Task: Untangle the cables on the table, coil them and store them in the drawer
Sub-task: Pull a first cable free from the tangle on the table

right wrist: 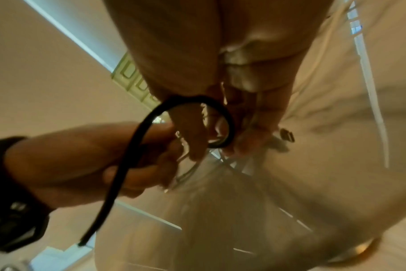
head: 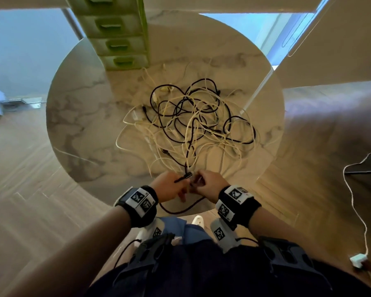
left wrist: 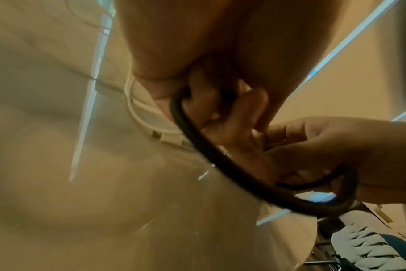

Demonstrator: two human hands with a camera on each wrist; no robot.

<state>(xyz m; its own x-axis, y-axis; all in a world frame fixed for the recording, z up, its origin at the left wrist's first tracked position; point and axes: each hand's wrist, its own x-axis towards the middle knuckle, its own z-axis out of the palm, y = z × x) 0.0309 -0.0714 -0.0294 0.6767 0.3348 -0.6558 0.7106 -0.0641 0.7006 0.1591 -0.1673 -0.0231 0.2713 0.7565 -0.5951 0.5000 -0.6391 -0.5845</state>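
A heap of tangled black and white cables lies in the middle of the round marble table. At the table's near edge both hands meet on one black cable that leads out of the heap. My left hand grips it near its plug; my right hand pinches the same cable beside it. A loop of this black cable hangs below the hands and over the table edge. White cables lie just past the fingers.
A green drawer unit with several shut drawers stands at the table's far side. On the wooden floor to the right, a white cord runs to a white adapter. My legs and shoes are below the table edge.
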